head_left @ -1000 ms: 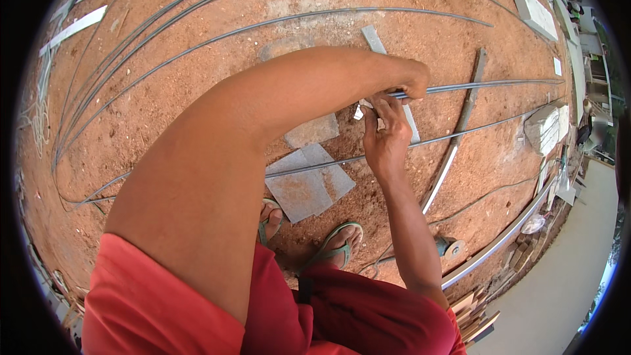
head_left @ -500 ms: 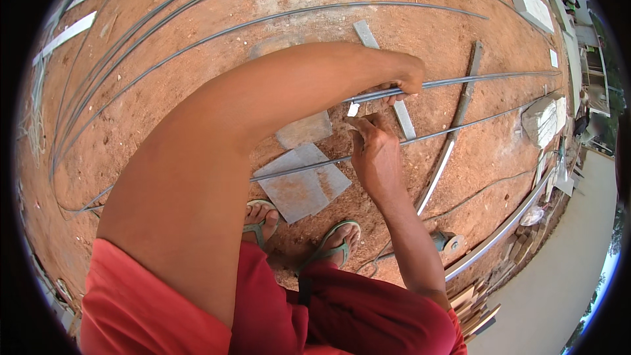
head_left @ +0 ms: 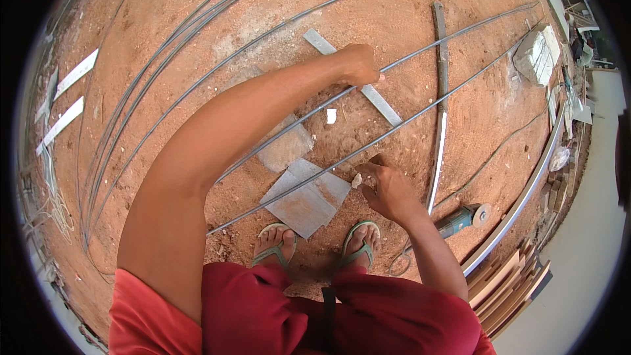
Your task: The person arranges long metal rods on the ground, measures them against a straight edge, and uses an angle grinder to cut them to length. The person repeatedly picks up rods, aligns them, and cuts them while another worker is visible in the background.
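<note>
My left hand (head_left: 359, 66) is stretched out ahead with its fingers closed round a long grey steel rod (head_left: 420, 50). The rod runs slanting from beneath my left forearm to the far right. My right hand (head_left: 392, 192) is lower and nearer to me, its thumb and forefinger pinching a small pale chunk (head_left: 357, 180) at their tips. Just beyond it, a second steel rod (head_left: 381, 131) lies almost parallel to the first. On the soil between the rods is a white chip (head_left: 331, 116). A flat light-grey strip (head_left: 381, 104) passes under the first rod beside my left hand.
Grey slabs (head_left: 305, 207) lie before my sandalled feet. An angle grinder (head_left: 460, 220) with its cord rests at the right, near a long metal bar (head_left: 439, 125). More bent rods (head_left: 190, 33) curve across the left. Timber pieces (head_left: 506, 283) and a pale block (head_left: 536, 58) are at the right.
My right hand has drawn back from beside the far rods toward me. The rod in my left hand now slants more steeply. My view has shifted, with the feet and grinder showing more fully.
</note>
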Tool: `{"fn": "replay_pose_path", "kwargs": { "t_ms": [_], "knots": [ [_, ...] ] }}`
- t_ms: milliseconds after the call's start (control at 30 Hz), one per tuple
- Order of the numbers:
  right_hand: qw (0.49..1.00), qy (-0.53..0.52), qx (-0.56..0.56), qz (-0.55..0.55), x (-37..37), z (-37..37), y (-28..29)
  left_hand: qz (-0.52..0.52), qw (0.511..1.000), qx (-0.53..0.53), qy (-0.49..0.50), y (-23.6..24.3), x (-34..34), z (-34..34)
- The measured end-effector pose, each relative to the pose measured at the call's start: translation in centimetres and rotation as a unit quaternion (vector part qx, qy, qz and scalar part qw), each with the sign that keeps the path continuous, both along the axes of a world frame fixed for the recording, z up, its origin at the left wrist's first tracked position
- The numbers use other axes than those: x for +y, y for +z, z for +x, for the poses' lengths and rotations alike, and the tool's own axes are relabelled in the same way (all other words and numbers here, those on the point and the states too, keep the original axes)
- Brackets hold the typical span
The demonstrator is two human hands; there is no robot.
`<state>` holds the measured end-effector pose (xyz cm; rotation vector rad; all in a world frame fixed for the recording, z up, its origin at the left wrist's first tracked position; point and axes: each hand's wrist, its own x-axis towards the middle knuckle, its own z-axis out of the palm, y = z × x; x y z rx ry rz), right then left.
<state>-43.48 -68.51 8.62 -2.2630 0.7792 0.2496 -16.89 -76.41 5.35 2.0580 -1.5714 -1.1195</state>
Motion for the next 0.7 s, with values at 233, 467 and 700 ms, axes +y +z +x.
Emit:
{"fn": "replay_pose_path", "kwargs": {
  "t_ms": [233,467,700],
  "knots": [
    [0.976,-0.209,0.009,-0.062,-4.0,-7.2,-2.4,-0.083,0.988,-0.099,0.091,5.1,7.4,4.1],
    [0.874,-0.402,0.022,-0.273,-8.9,-16.5,-5.1,0.252,0.947,-0.196,-0.024,7.5,24.9,4.2],
    [0.739,-0.555,0.112,-0.365,-2.5,-23.8,-6.8,0.026,0.955,0.128,0.267,-1.0,34.8,3.0]
  ]
}}
